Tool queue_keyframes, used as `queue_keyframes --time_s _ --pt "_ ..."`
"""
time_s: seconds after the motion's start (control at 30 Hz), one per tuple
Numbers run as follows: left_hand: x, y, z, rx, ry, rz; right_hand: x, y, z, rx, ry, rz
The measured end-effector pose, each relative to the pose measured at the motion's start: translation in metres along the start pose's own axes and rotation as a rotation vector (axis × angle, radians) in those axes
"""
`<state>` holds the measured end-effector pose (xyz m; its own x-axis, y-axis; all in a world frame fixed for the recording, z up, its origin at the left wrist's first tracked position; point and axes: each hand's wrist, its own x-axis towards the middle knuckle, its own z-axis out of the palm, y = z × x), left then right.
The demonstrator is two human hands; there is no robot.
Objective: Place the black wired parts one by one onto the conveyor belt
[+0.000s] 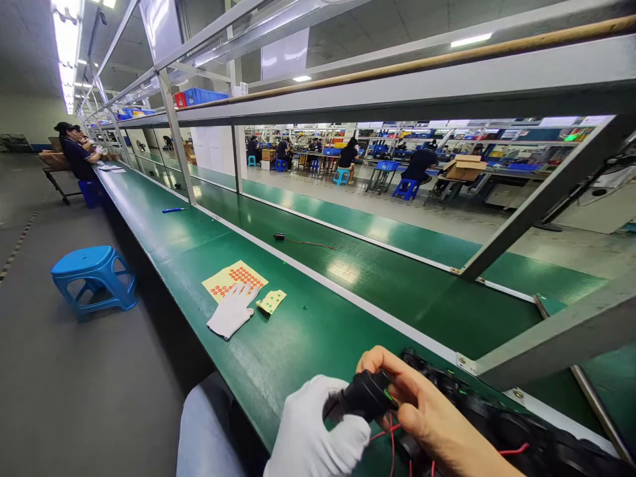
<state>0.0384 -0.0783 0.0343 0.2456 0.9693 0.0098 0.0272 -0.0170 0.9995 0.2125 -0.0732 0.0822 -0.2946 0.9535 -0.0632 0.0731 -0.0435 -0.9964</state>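
Observation:
My left hand (318, 427), in a white glove, is closed around one end of a black cylindrical part (365, 396). The bare fingers of my right hand (415, 404) grip its other end, where a green dot (388, 394) shows. Red wires (392, 440) hang below the part; whether they join it I cannot tell. By my right forearm lies a row of similar black parts (497, 417), some with red wires. Farther up the bench are a loose white glove (232, 315), a sheet of orange-red round stickers (243, 277) and a small piece with green dots (271, 302).
Behind the ledge, a black piece with a thin wire (279, 236) lies on the green belt (348, 265). A blue pen-like object (173, 210) is farther along the bench. Slanted metal posts (541, 199) rise at right. A blue stool (93, 278) stands on the floor at left.

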Motion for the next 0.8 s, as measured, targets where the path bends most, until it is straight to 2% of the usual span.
queue_keyframes --time_s 0.03,0.1,0.2,0.37,0.47,0.57,0.63,0.7,0.77,0.8 --pt "0.001 0.0 0.002 -0.099 -0.06 -0.097 0.0 0.0 0.0 0.01 -0.027 0.015" --pt "0.002 0.0 0.004 -0.253 -0.135 -0.203 -0.001 0.0 0.001 0.012 -0.077 0.041" --pt "0.002 0.003 0.005 -0.425 -0.206 -0.212 -0.003 -0.002 0.002 -0.053 -0.123 0.022" --pt "0.008 0.006 0.007 -0.82 -0.461 -0.315 0.001 -0.003 0.005 -0.065 -0.093 0.013" --pt "0.016 0.001 0.009 -0.864 -0.538 -0.444 0.007 0.006 0.008 -0.016 -0.054 0.046" --pt "0.021 -0.004 0.012 -0.893 -0.621 -0.584 0.014 0.021 0.015 -0.154 0.018 0.012" --pt "0.021 -0.007 0.015 -0.916 -0.662 -0.607 0.018 0.026 0.016 -0.28 0.073 -0.03" --pt "0.022 -0.013 0.016 -0.925 -0.651 -0.564 0.023 0.019 0.006 -0.4 0.149 -0.065" --pt "0.027 -0.023 0.012 -0.856 -0.487 -0.461 0.029 -0.004 -0.023 -0.563 0.269 -0.113" --pt "0.031 -0.03 0.008 -0.804 -0.351 -0.393 0.032 -0.022 -0.045 -0.656 0.347 -0.141"
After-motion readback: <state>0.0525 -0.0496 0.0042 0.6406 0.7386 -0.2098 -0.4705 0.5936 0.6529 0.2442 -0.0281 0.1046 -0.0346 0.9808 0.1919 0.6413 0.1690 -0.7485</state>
